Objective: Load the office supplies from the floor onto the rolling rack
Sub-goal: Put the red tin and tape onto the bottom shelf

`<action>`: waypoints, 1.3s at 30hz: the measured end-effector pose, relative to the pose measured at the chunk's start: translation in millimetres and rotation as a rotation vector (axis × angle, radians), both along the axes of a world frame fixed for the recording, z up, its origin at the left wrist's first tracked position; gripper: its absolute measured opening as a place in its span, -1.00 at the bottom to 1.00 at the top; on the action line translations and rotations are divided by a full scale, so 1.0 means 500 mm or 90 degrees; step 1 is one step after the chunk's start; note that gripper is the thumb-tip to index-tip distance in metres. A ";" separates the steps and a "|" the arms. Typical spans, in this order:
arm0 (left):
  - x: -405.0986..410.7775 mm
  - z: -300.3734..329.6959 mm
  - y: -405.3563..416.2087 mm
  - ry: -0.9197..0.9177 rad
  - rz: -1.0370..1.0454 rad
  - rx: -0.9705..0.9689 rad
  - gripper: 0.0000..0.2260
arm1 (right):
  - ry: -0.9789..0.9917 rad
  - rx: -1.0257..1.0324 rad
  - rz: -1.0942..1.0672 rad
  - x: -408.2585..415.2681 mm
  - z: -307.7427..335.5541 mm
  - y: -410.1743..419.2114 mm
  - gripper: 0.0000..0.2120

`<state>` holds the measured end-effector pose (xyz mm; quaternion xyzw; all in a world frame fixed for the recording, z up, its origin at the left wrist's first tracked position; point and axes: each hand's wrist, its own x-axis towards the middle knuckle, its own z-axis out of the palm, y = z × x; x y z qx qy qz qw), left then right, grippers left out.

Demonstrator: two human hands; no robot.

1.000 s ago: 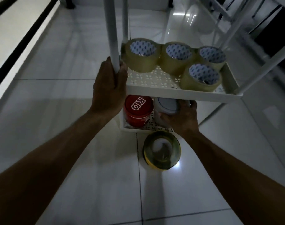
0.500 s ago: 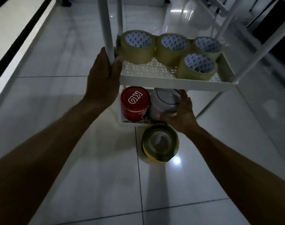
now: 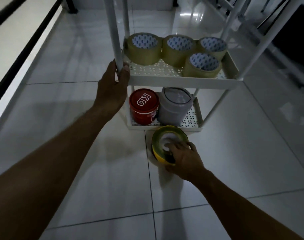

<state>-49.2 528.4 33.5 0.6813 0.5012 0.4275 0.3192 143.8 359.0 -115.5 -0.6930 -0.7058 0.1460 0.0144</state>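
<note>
A white rolling rack (image 3: 182,81) stands on the tiled floor. Its middle shelf holds several brown tape rolls (image 3: 144,49). On the bottom shelf stand a red tin (image 3: 144,107) and a grey lidded container (image 3: 174,106). A yellow-and-black tape roll (image 3: 165,135) lies on the floor just in front of the rack. My left hand (image 3: 111,89) grips the rack's front left post. My right hand (image 3: 185,158) is on the yellow tape roll, fingers in its core and thumb under its near side.
A pale low ledge with a dark stripe (image 3: 17,54) runs along the left. White frame legs and dark furniture (image 3: 277,32) stand at the back right. Glossy tiled floor (image 3: 95,196) surrounds the rack.
My right hand let go of the grey container on the bottom shelf and came back down onto the yellow tape roll. My left hand stayed on the post.
</note>
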 end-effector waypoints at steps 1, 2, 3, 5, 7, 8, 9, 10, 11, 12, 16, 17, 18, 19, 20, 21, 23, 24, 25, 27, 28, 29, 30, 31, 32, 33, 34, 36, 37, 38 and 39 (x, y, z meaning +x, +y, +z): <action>0.002 -0.002 0.000 -0.007 0.005 -0.002 -0.71 | -0.043 -0.019 0.024 -0.004 -0.002 -0.001 -0.34; 0.002 -0.003 0.002 -0.013 0.007 -0.006 -0.72 | -0.073 -0.032 0.036 -0.008 -0.004 0.000 -0.42; 0.001 -0.003 0.004 -0.016 0.006 -0.012 -0.72 | -0.093 -0.037 0.032 -0.012 -0.005 0.000 -0.50; 0.001 -0.004 0.009 -0.012 0.003 -0.013 -0.73 | -0.104 -0.044 0.000 -0.019 -0.002 0.006 -0.59; 0.000 -0.005 0.010 0.003 0.004 0.004 -0.73 | -0.083 -0.047 -0.020 -0.026 0.010 0.014 -0.64; 0.001 -0.005 0.010 0.007 0.004 0.012 -0.72 | -0.061 -0.041 -0.032 -0.028 0.020 0.017 -0.63; 0.002 -0.005 0.009 0.006 0.005 0.018 -0.72 | -0.025 -0.035 -0.053 -0.029 0.033 0.020 -0.59; 0.003 -0.005 0.007 0.003 0.007 0.020 -0.72 | 0.034 -0.028 -0.092 -0.031 0.047 0.026 -0.54; 0.003 -0.004 0.006 0.000 0.006 0.020 -0.72 | 0.122 -0.023 -0.153 -0.031 0.062 0.034 -0.51; 0.003 -0.003 0.006 0.002 0.003 0.021 -0.72 | 0.223 -0.018 -0.220 -0.029 0.077 0.042 -0.50; 0.005 -0.004 0.005 -0.003 -0.002 0.011 -0.76 | 0.444 0.002 -0.363 -0.013 0.100 0.055 -0.34; 0.006 -0.004 0.005 -0.007 -0.001 0.006 -0.76 | 0.434 0.000 -0.355 -0.010 0.104 0.047 -0.25; 0.005 -0.005 0.005 -0.009 -0.001 0.001 -0.74 | 0.406 0.001 -0.342 -0.009 0.105 0.038 -0.19; 0.004 -0.005 0.005 -0.011 -0.005 -0.001 -0.72 | 0.374 0.009 -0.333 -0.006 0.102 0.028 -0.17; 0.003 -0.005 0.005 -0.010 -0.011 0.000 -0.71 | 0.345 0.020 -0.330 -0.005 0.098 0.020 -0.20; 0.001 -0.005 0.005 -0.009 -0.017 0.003 -0.70 | 0.317 0.037 -0.327 -0.004 0.094 0.015 -0.25; 0.000 -0.006 0.005 -0.011 -0.022 0.003 -0.72 | 0.250 0.071 -0.313 -0.002 0.091 0.010 -0.33; 0.000 -0.006 0.004 -0.013 -0.020 0.000 -0.73 | 0.214 0.079 -0.298 -0.002 0.092 0.011 -0.35; 0.000 -0.005 0.004 -0.017 -0.017 -0.004 -0.73 | 0.177 0.083 -0.281 -0.001 0.096 0.013 -0.37; 0.000 -0.004 0.001 -0.027 -0.012 -0.012 -0.75 | 0.125 0.096 -0.279 0.001 0.109 0.017 -0.44; 0.000 -0.002 -0.001 -0.027 -0.009 -0.014 -0.76 | 0.110 0.107 -0.300 0.004 0.119 0.020 -0.47; 0.000 -0.002 -0.001 -0.025 -0.007 -0.015 -0.75 | 0.097 0.120 -0.327 0.009 0.129 0.025 -0.51; 0.001 -0.001 -0.001 -0.023 -0.006 -0.015 -0.74 | 0.081 0.136 -0.351 0.017 0.141 0.028 -0.54; 0.001 -0.001 -0.002 -0.020 -0.006 -0.015 -0.72 | 0.063 0.152 -0.370 0.026 0.152 0.033 -0.57; 0.001 0.000 -0.002 -0.016 -0.004 -0.012 -0.71 | 0.043 0.169 -0.383 0.037 0.165 0.039 -0.58; 0.001 0.001 -0.003 -0.015 0.000 -0.011 -0.70 | 0.025 0.190 -0.394 0.048 0.179 0.044 -0.58; 0.002 0.001 -0.004 -0.017 0.005 -0.011 -0.70 | 0.014 0.213 -0.408 0.060 0.192 0.051 -0.58; 0.005 0.001 -0.005 -0.023 0.018 -0.016 -0.72 | 0.013 0.251 -0.425 0.077 0.214 0.067 -0.57; 0.006 0.000 -0.005 -0.024 0.024 -0.019 -0.72 | 0.017 0.268 -0.425 0.080 0.220 0.074 -0.57; 0.006 0.000 -0.006 -0.025 0.027 -0.022 -0.72 | 0.020 0.288 -0.421 0.078 0.223 0.081 -0.59; 0.005 0.000 -0.006 -0.025 0.027 -0.025 -0.72 | 0.020 0.312 -0.412 0.074 0.222 0.089 -0.62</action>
